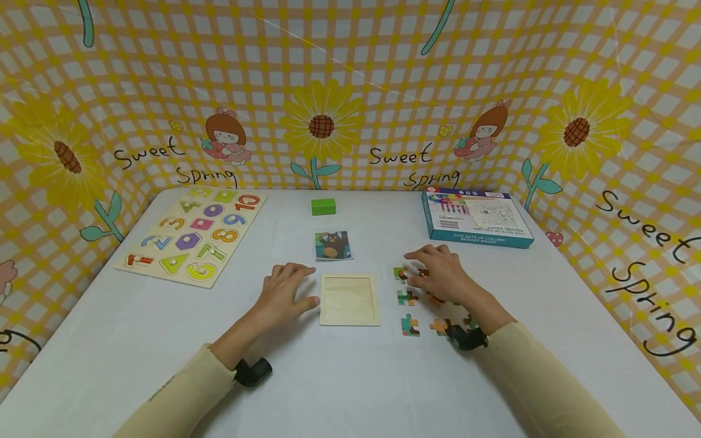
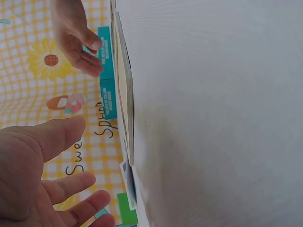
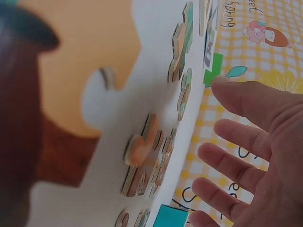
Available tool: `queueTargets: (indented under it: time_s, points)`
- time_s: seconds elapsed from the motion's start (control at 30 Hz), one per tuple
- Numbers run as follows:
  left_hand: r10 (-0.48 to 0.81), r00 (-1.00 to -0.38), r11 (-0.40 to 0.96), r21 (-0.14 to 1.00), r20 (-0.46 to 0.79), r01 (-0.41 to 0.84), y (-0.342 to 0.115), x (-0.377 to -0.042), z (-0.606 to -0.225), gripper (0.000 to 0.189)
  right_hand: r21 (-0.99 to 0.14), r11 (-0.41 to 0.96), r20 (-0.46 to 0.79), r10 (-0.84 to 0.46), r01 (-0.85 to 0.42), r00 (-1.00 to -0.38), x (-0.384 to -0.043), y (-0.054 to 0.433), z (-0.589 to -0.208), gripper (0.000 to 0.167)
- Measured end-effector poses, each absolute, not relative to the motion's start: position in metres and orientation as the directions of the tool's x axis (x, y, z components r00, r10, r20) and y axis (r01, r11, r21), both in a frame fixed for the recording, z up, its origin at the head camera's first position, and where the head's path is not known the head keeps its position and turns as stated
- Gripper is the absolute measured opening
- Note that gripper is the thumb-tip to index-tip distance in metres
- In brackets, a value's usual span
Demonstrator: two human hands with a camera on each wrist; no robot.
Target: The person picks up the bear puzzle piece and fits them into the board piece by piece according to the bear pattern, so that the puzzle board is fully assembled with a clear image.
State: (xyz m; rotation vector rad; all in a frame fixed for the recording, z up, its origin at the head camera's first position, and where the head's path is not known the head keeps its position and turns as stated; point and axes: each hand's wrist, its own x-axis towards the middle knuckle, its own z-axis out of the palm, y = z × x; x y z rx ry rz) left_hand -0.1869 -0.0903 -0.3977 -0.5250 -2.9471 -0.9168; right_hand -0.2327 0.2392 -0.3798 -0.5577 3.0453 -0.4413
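A square wooden puzzle tray (image 1: 349, 323) lies flat in the middle of the white table. My left hand (image 1: 282, 295) hovers at its left edge, fingers spread and holding nothing. Over the jigsaw pieces (image 1: 409, 325) to the tray's right is my right hand (image 1: 440, 274), fingers apart with nothing between them. The hand and wrist hide some of these pieces. In the right wrist view, several thick puzzle pieces (image 3: 142, 156) lie flat below the fingers. Behind the tray sits a picture card of a bear (image 1: 333, 245).
A green block (image 1: 324, 207) stands behind the card. At the back left lies a wooden number-and-shape board (image 1: 188, 237). A flat teal-edged box (image 1: 476, 219) rests at the back right. A checked cloth with sunflowers (image 1: 323, 61) rises behind the table.
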Motion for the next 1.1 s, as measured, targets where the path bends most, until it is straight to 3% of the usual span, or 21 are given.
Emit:
queueTargets:
  time_s: [1.1]
  points:
    - [0.330, -0.941, 0.676, 0.679, 0.068, 0.286, -0.087, -0.195, -0.410, 0.047, -0.320, 0.896, -0.073, -0.348, -0.308, -0.935, -0.250, 0.239, -0.388, 0.035]
